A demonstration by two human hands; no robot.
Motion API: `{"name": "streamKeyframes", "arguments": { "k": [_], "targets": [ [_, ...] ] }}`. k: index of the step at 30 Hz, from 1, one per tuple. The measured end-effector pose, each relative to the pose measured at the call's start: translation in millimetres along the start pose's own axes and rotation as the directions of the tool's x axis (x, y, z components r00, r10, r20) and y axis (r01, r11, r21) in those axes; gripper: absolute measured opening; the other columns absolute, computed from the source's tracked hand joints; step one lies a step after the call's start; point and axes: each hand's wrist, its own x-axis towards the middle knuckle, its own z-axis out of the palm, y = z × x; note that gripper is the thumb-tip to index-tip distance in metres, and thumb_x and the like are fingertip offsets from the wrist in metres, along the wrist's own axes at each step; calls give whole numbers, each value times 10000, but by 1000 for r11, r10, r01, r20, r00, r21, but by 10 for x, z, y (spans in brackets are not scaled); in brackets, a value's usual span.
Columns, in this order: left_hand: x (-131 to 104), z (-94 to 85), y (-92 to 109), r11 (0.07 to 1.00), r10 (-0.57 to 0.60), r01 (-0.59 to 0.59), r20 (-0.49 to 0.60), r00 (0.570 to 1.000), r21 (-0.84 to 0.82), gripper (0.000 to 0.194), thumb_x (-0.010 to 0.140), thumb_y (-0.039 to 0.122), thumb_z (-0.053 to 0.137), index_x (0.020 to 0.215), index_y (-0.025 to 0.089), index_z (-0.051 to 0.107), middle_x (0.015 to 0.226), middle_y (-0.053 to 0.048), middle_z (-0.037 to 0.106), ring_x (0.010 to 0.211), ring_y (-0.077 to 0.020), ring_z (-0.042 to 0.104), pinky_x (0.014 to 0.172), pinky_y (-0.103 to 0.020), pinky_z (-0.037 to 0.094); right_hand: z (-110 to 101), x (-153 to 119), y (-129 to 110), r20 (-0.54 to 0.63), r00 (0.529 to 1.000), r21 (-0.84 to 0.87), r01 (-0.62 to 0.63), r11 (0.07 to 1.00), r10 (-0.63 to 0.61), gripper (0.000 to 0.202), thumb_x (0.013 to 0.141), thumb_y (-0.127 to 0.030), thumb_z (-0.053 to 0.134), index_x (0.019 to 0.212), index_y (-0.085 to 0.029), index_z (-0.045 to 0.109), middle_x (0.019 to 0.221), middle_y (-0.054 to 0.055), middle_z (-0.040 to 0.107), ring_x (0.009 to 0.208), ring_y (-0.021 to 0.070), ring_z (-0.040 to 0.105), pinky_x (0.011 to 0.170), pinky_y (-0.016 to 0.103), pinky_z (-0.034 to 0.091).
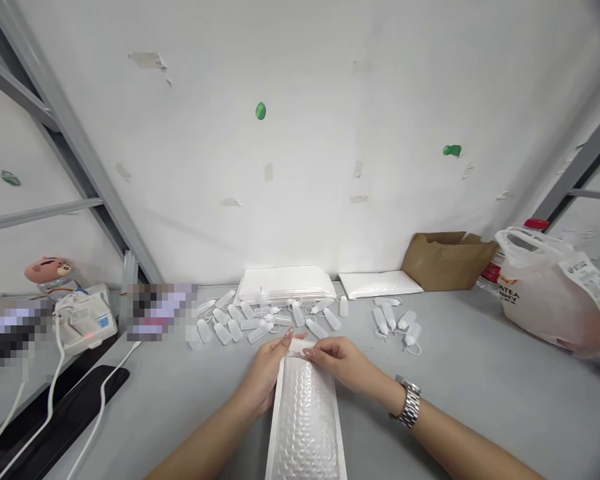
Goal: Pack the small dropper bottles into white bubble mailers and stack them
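Observation:
A white bubble mailer (307, 420) lies lengthwise at the table's front middle, its top end between my hands. My left hand (269, 373) grips the mailer's upper left edge, thumb on top. My right hand (337, 360) pinches at the flap near the top right, fingers closed on it. Just beyond my hands, several small translucent squeeze bottles (234, 329) lie scattered. A smaller group of bottles (389, 315) lies to the right. Behind them are a stack of white mailers (285, 283) and another flat mailer (380, 283).
An open cardboard box (445, 263) stands at the back right, beside a tied plastic bag (550, 300). On the left are a white power strip (93, 320), white cables (103, 400), a black flat object (75, 413) and a blurred-out item (163, 310).

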Motion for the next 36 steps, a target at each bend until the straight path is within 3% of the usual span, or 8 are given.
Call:
{"name": "streamKeyframes", "arguments": {
  "k": [5, 8, 12, 17, 23, 30, 33, 36],
  "targets": [
    [12, -4, -28, 1000, -15, 15, 52, 999, 17, 524, 683, 496, 629, 1027, 100, 625, 757, -88, 703, 705, -221, 642, 647, -287, 448, 19, -50, -62, 141, 988, -68, 79, 995, -68, 342, 860, -421, 421, 670, -188, 585, 570, -34, 435, 525, 96, 377, 495, 224, 328],
    [33, -20, -24, 1000, 6, -6, 31, 1000, -8, 503, 681, 479, 639, 1002, 92, 639, 765, -95, 706, 742, -229, 643, 669, -285, 449, -43, -3, -13, -75, 973, -241, 193, 951, -216, 330, 889, -367, 382, 727, -191, 609, 703, 16, 545, 683, 140, 498, 648, 276, 429],
    [39, -37, -13, 999, -5, 5, -17, 1000, -31, 467, 680, 453, 649, 982, 98, 652, 785, -99, 710, 769, -232, 642, 674, -280, 450, -163, 104, 170, -337, 883, -540, 103, 835, -327, 187, 856, -287, 475, 946, -190, 607, 894, 70, 575, 874, 201, 508, 787, 364, 439],
    [27, -26, -22, 1000, -18, 18, -10, 1000, -19, 478, 674, 449, 655, 992, 93, 648, 788, -99, 711, 763, -229, 644, 679, -282, 448, -156, 187, 355, -220, 903, -780, 63, 622, -368, 138, 782, -196, 580, 907, -167, 631, 892, 90, 570, 871, 233, 497, 760, 375, 454],
    [49, -48, -49, 1000, 11, -11, -10, 1000, 2, 516, 666, 479, 648, 1002, 87, 644, 781, -99, 710, 760, -230, 643, 682, -286, 445, -124, 200, 374, -186, 922, -837, 32, 546, -339, 119, 742, -91, 570, 842, -136, 619, 865, 100, 588, 847, 235, 497, 747, 368, 448],
    [65, -64, -16, 1000, 17, -19, -66, 998, -20, 527, 642, 488, 668, 989, 91, 649, 748, -90, 708, 744, -225, 641, 649, -268, 441, -223, 150, 292, -261, 897, -735, 55, 676, -357, 190, 784, -92, 490, 950, -137, 570, 848, 102, 602, 842, 246, 505, 751, 412, 445],
    [70, -77, -6, 999, 7, -11, -93, 996, -38, 515, 662, 496, 649, 1001, 107, 645, 768, -87, 709, 747, -219, 642, 651, -266, 444, -266, 115, 197, -406, 857, -481, 94, 872, -317, 367, 835, -194, 456, 1201, -200, 429, 939, 72, 570, 819, 198, 528, 762, 396, 459],
    [64, -75, -12, 999, 4, -8, -88, 996, -52, 486, 687, 477, 638, 1012, 116, 639, 808, -87, 709, 762, -209, 642, 660, -257, 449, -235, 78, 72, -404, 894, -160, 138, 977, -193, 343, 852, -296, 444, 1187, -227, 425, 932, 49, 560, 795, 167, 556, 763, 364, 470]
  ]
}}
